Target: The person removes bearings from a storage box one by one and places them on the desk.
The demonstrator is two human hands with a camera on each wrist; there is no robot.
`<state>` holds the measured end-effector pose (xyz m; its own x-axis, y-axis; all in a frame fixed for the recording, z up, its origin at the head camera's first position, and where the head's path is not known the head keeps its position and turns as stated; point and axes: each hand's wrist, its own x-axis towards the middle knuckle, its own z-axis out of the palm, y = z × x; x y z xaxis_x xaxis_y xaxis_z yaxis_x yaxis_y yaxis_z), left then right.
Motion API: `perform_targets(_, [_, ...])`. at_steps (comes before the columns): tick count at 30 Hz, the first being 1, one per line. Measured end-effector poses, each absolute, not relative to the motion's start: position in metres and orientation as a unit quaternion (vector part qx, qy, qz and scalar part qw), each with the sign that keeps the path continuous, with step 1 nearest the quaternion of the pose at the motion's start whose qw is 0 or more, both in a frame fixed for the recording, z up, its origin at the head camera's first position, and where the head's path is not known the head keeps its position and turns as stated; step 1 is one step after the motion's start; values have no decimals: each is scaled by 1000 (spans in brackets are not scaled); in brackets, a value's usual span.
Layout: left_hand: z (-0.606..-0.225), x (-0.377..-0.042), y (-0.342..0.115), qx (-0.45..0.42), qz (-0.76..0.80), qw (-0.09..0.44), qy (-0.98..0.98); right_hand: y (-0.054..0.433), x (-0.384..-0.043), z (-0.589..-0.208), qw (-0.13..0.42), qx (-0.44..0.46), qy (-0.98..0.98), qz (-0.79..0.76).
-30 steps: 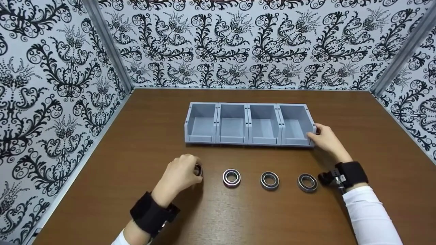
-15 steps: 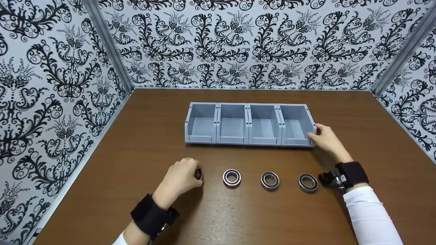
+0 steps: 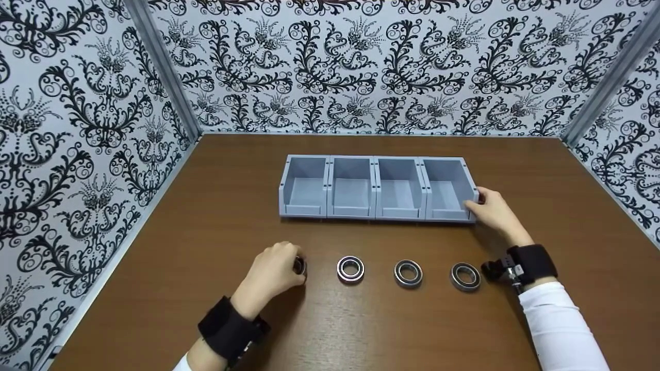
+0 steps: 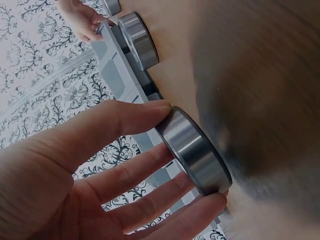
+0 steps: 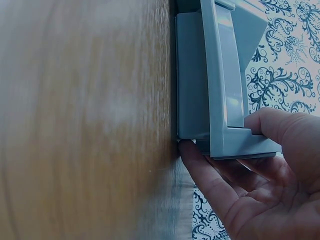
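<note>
My left hand (image 3: 272,273) holds a ball bearing (image 4: 196,150) low over the brown table, at the left end of a row of bearings. In the left wrist view the thumb presses one edge of its steel ring and the fingertips the opposite edge. Farther back, my right hand (image 3: 495,214) grips the right end wall of a grey row of joined bins (image 3: 352,212). Its thumb lies at the front corner of the end bin, while the other fingers reach round the outside and under it in the right wrist view. The bin compartments hold nothing.
Three more bearings lie flat in front of the bins: one in the middle (image 3: 341,271), another to its right (image 3: 398,275), and the last (image 3: 456,279) near the right wrist strap (image 3: 532,263). Black-and-white patterned walls (image 3: 356,67) enclose the table (image 3: 361,330).
My left hand has come slightly lower and nearer the body with the bearing in its grasp. The right hand, the bins and the other bearings have stayed put.
</note>
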<state>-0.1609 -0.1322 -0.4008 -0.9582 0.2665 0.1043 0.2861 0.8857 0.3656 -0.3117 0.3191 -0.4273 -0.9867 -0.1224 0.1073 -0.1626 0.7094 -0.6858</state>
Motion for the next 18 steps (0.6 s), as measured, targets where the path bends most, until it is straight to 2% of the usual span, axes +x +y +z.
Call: perform_targets(18, [-407,-161,-132,-140,-192,27,-971,319,-311,-427,33,83,-921,379])
